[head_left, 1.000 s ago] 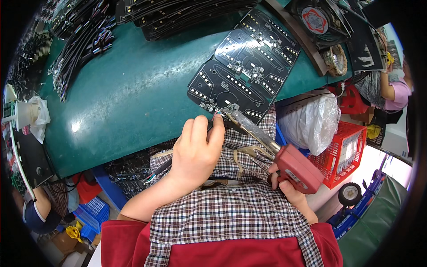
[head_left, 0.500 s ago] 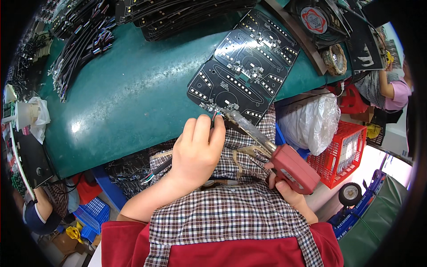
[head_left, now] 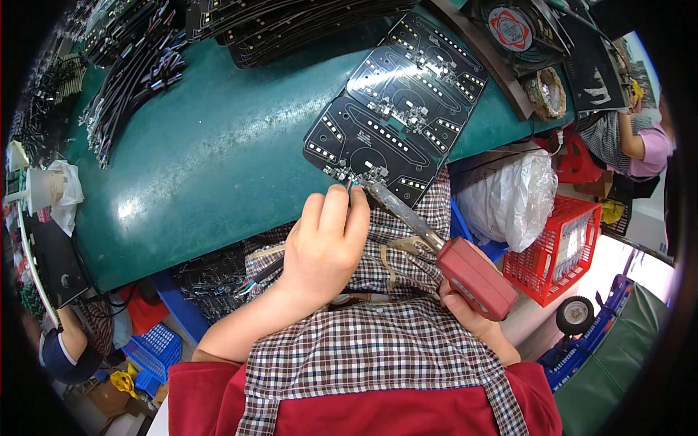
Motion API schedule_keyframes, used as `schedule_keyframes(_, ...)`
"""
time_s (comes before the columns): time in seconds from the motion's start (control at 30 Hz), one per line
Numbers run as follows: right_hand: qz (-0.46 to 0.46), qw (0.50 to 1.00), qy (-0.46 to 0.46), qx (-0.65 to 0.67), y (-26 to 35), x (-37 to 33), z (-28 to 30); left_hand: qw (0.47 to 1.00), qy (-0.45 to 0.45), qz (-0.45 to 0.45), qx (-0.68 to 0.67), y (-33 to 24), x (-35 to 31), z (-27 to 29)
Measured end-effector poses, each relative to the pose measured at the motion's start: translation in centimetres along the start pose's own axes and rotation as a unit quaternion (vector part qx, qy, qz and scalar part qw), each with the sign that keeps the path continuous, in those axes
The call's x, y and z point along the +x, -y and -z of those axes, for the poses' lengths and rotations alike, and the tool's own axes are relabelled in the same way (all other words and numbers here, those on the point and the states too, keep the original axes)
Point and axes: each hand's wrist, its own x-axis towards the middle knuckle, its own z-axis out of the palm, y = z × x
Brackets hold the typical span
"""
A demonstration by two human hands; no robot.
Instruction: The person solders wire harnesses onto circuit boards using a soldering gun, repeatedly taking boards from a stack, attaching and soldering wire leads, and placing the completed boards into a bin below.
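Observation:
My left hand (head_left: 323, 243) pinches the thin coloured wires of a black cable (head_left: 270, 271) against the near edge of a black circuit board panel (head_left: 363, 142). The cable's other end, with coloured bare-tipped wires, sticks out below my palm. My right hand (head_left: 469, 312) is closed around the red handle of a soldering gun (head_left: 476, 276). Its long metal barrel points up and left, and the tip is beside the wire ends at the board's edge. My fingertips partly hide the wires. The panel's joined sections carry rows of small white LEDs and lie tilted on the green table.
Stacked black boards (head_left: 291, 33) and a bundle of black cables (head_left: 138, 80) lie at the back left. A fan (head_left: 512, 33) and a small round tin (head_left: 545, 94) stand at the back right. Right of me are a plastic bag (head_left: 505, 200) and a red crate (head_left: 556, 247).
The soldering gun has shifted slightly left and down, its tip still by the wire ends. My left hand has barely moved, and the board panel sits slightly further left in the picture.

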Motion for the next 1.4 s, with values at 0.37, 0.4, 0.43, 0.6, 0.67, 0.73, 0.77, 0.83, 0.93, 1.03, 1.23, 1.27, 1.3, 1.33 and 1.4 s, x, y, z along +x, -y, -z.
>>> schedule_keyframes(0.37,-0.046,0.974,0.004,0.220,-0.9,-1.0,-0.1,0.997,-0.048,0.010,-0.061,0.8,-0.8,-1.0)
schedule_keyframes(0.4,-0.047,0.974,0.007,0.219,-1.0,-0.9,-0.2,0.995,-0.046,0.023,-0.086,0.8,-1.0,-1.1)
schedule_keyframes(0.43,-0.049,0.974,0.011,0.219,-1.1,-0.9,-0.2,0.992,-0.044,0.037,-0.111,0.8,-1.0,-1.1)
schedule_keyframes(0.6,-0.058,0.981,0.009,0.186,-1.6,-1.0,-0.3,0.997,-0.042,0.003,-0.062,0.6,-0.5,-0.8)
schedule_keyframes(0.67,-0.059,0.987,0.014,0.151,-1.9,-1.0,-0.3,0.998,-0.036,-0.003,-0.050,0.7,-0.4,-0.8)
schedule_keyframes(0.73,-0.001,1.000,0.008,0.012,-1.6,-0.6,-0.1,0.998,-0.032,-0.043,-0.025,1.1,-0.4,-0.9)
schedule_keyframes(0.77,0.000,1.000,0.010,0.014,-1.3,-0.4,-0.1,0.998,-0.032,-0.042,-0.022,1.1,-0.3,-0.8)
schedule_keyframes(0.83,0.041,0.998,-0.014,-0.043,-0.7,0.4,-0.1,0.999,-0.026,-0.035,-0.002,1.0,-0.3,-0.5)
schedule_keyframes(0.93,0.058,0.986,0.061,-0.144,-2.9,-1.6,1.1,0.999,-0.010,-0.046,-0.019,1.2,-0.2,0.0)
schedule_keyframes(1.03,-0.009,0.965,-0.061,0.254,0.4,-0.3,-0.4,0.999,0.036,0.014,-0.035,-0.4,-0.3,0.1)
schedule_keyframes(1.23,-0.009,0.971,-0.103,0.217,-0.4,0.9,0.3,0.995,-0.061,0.067,0.046,8.8,5.7,5.3)
schedule_keyframes(1.27,0.002,0.968,-0.109,0.227,-0.4,1.0,0.4,0.980,-0.124,0.103,0.117,11.9,6.5,6.3)
schedule_keyframes(1.3,0.011,0.965,-0.118,0.234,-0.3,1.0,0.4,0.953,-0.126,0.122,0.246,14.6,7.0,6.8)
schedule_keyframes(1.33,0.012,0.965,-0.117,0.234,-0.2,1.0,0.5,0.957,-0.082,0.150,0.236,16.7,6.7,7.5)
schedule_keyframes(1.4,0.022,0.968,-0.111,0.224,-0.2,1.2,0.5,0.961,-0.054,0.182,0.203,19.7,6.2,7.7)
